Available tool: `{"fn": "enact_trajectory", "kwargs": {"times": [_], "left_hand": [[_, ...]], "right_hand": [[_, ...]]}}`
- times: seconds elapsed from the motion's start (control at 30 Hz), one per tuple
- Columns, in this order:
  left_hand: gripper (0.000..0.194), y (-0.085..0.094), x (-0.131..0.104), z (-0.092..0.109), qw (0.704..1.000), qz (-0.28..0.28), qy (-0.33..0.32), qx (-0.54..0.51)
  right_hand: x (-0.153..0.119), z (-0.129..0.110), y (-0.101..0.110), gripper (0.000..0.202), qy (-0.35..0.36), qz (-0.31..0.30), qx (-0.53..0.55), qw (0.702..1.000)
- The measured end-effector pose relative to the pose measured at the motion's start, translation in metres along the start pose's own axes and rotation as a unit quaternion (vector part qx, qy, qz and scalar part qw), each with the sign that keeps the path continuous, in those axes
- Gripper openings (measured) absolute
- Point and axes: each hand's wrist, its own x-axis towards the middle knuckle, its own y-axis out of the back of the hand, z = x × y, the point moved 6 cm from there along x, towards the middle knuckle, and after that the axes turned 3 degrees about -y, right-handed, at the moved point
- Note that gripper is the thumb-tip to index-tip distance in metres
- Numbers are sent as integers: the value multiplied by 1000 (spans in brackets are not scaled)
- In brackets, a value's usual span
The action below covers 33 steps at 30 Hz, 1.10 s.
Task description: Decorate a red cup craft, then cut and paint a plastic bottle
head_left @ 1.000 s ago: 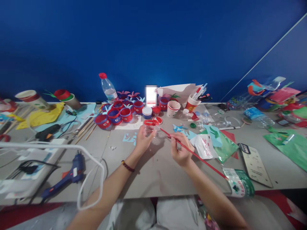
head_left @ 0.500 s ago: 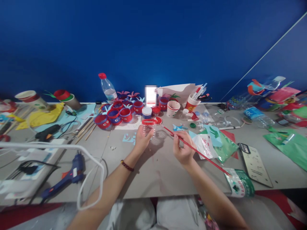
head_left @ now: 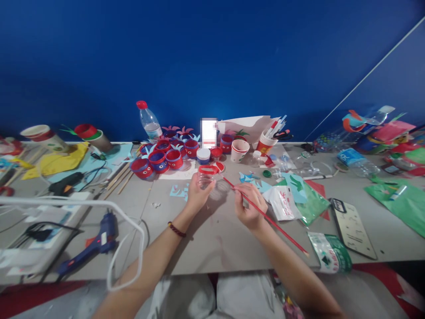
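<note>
My left hand (head_left: 198,194) is wrapped round a clear plastic cup (head_left: 206,178), the cut-off part of a bottle, with a red painted band along its rim. In my right hand (head_left: 250,206) is a long red paintbrush (head_left: 272,221), pinched near its front end. The brush's tip points at the cup and lies just right of it. Behind the cup are an open pot of red paint (head_left: 216,153), its red-smeared lid (head_left: 219,166) and a white-lidded jar (head_left: 203,155). Several red and blue painted cups (head_left: 175,160) with paper leaves stand to the left.
A blue glue gun (head_left: 102,237) and a white cable (head_left: 141,248) lie at the left. A paper cup (head_left: 239,150) and a cup of pens (head_left: 266,144) stand at the back. Packets (head_left: 284,203), green sheets and a phone (head_left: 355,230) lie at the right.
My right hand has moved slightly left with the paintbrush, and the brush's rear end has swung left and down. The cup in my left hand has tilted a little.
</note>
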Motion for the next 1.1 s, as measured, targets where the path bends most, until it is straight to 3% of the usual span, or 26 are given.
{"fn": "enact_trajectory", "kwargs": {"times": [0.27,0.57,0.8,1.0,1.1], "left_hand": [[36,2,-4,-4,999,-9,-17,31],[33,2,-7,-6,1000,-2,-9,27],[35,-3,-8,0,999,-18,-16,39],[41,0,0,-4,999,-7,44,-23],[33,-3,3,-9,994,-40,77,-62]], "right_hand": [[-3,-9,-2,27,38,6,6,999],[-9,-12,-6,29,34,6,52,998],[2,-17,2,23,18,34,75,996],[7,-5,11,17,-25,82,56,995],[4,5,11,16,-50,83,60,993]]}}
